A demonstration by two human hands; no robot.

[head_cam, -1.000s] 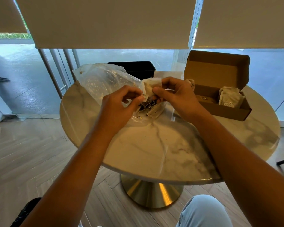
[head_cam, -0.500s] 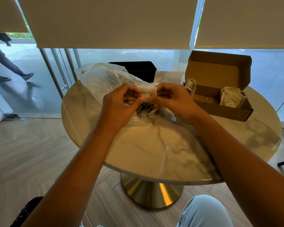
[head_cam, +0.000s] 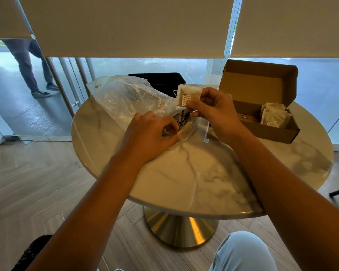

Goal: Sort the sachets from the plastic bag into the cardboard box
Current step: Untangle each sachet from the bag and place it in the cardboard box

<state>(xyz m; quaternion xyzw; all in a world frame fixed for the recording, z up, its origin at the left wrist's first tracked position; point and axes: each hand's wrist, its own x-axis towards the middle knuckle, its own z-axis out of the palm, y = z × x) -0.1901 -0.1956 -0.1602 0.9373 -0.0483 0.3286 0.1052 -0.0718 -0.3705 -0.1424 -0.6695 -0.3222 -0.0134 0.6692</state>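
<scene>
A crumpled clear plastic bag (head_cam: 125, 96) lies on the round marble table (head_cam: 194, 182), its mouth towards me with a tangle of sachets and strings (head_cam: 184, 126) inside. My left hand (head_cam: 153, 135) pinches the bag's edge and the strings at the mouth. My right hand (head_cam: 213, 110) holds a pale sachet (head_cam: 188, 94) with a small printed tag, lifted just above the bag's mouth. An open cardboard box (head_cam: 270, 132) stands at the right, lid up, with several sachets (head_cam: 274, 116) in its right end.
A black chair back (head_cam: 160, 80) stands behind the table by the glass wall. Outside at the left, a person's legs (head_cam: 27, 69) pass by. My knee in light jeans (head_cam: 243, 253) is below the table's gold pedestal (head_cam: 182, 229).
My right hand has pulled one sachet up and right, out of the bag's mouth. My left hand has dropped lower onto the bag. The person outside has walked closer.
</scene>
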